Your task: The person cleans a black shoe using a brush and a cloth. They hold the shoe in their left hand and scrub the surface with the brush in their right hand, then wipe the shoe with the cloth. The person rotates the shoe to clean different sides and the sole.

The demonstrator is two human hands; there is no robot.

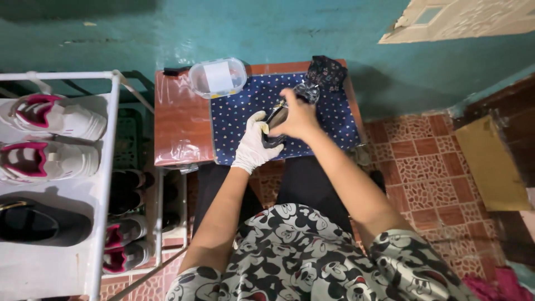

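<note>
My left hand [253, 144] wears a white glove and grips a dark shoe [276, 118] from below. My bare right hand [300, 118] is closed over the shoe's top, holding something small against it; I cannot tell what. Both hands hover over a navy dotted cloth [237, 111] spread on a small reddish-brown table [179, 111]. A dark patterned cloth or bag [327, 71] lies at the table's far right corner, just beyond my right hand.
A clear plastic lidded container [218, 77] sits at the table's back edge. A white shoe rack [103, 184] on the left holds white-and-pink sneakers [51, 116] and a black shoe [33, 222]. Teal wall behind, tiled floor [429, 167] right, cardboard [490, 164] beside it.
</note>
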